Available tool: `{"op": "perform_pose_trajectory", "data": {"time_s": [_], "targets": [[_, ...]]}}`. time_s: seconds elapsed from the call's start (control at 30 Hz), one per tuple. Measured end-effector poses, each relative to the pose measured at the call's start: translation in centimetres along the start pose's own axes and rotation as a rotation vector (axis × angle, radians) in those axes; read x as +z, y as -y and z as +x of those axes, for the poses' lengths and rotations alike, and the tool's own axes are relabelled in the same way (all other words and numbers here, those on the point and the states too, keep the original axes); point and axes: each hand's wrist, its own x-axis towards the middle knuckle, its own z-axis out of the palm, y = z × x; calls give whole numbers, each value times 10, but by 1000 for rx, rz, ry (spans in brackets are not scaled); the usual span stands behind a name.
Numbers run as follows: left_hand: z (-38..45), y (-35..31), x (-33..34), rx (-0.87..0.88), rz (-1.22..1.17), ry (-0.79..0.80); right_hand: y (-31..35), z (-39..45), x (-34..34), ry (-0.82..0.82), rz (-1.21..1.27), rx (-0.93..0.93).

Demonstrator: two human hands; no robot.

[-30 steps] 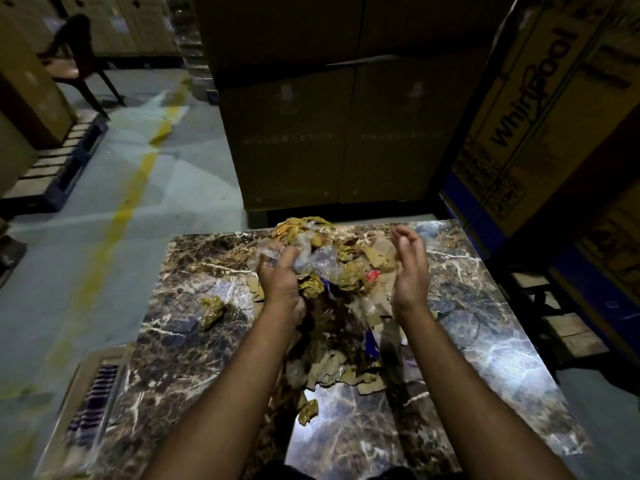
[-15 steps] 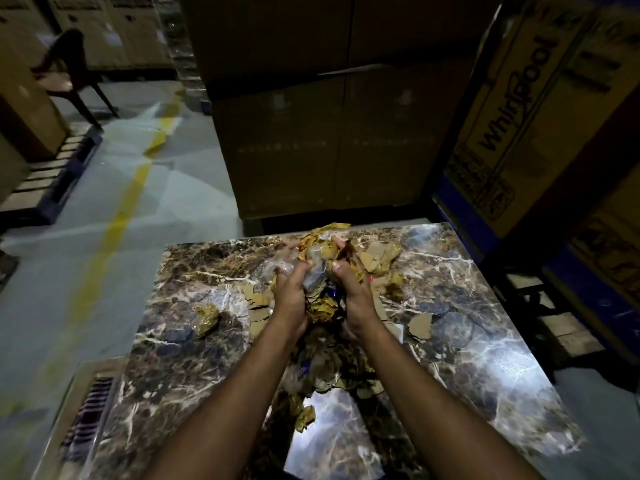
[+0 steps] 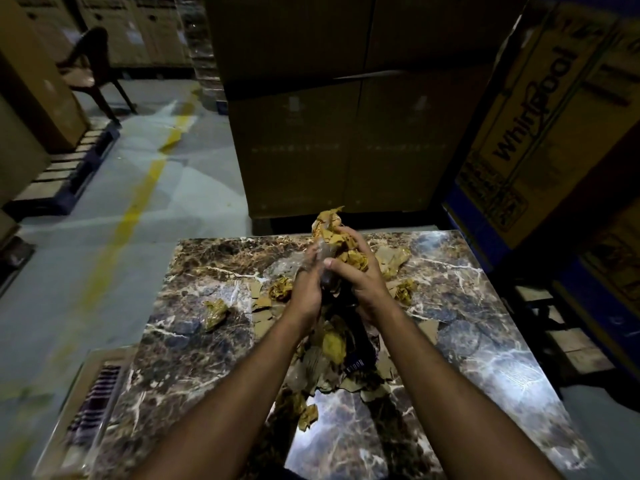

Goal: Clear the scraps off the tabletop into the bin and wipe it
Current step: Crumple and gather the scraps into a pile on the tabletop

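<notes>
A bundle of scraps (image 3: 334,235), crumpled brown paper and clear plastic, is lifted above the marble tabletop (image 3: 485,306). My left hand (image 3: 306,285) and my right hand (image 3: 360,275) press it between them from both sides. Under my wrists lie more torn cardboard bits and crumpled wrappers (image 3: 332,344) in a loose heap. A single crumpled piece (image 3: 215,309) sits apart at the left, and another (image 3: 404,291) lies at the right of my right hand. No bin is clearly in view.
A flat cardboard piece with a striped cloth (image 3: 95,400) lies at the table's left edge. Large cartons (image 3: 332,133) stand right behind the table, a Whirlpool box (image 3: 540,109) at the right. Pallets (image 3: 65,168) and a chair (image 3: 91,67) are at the far left.
My hands came together on the heap, closed around a bundle of scraps and raised it off the tabletop toward the far edge.
</notes>
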Motion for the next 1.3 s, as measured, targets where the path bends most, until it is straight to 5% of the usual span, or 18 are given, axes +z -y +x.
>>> {"op": "perform_pose_trajectory", "data": {"time_s": [0.17,0.3,0.43,0.6,0.7,0.8,1.03,1.23,1.3], "targets": [[-2,-12,-1,20,282,34,1,2,-4,-176,69,90],[9,-16,-15,114,134,291,-3,8,-6,-267,137,206],[15,-13,-23,169,89,295,22,8,-13,-166,266,268],[20,14,-33,185,620,241,58,16,-29,62,598,99],[28,36,-36,227,697,132,66,19,-35,70,668,46],[30,40,-43,180,575,122,69,17,-46,37,703,3],[16,41,-13,-153,332,463,50,11,-44,-81,844,-68],[16,33,-2,-120,-174,33,30,-3,-43,-46,712,52],[19,26,-5,-123,-333,-1,22,-6,-44,-79,651,140]]}}
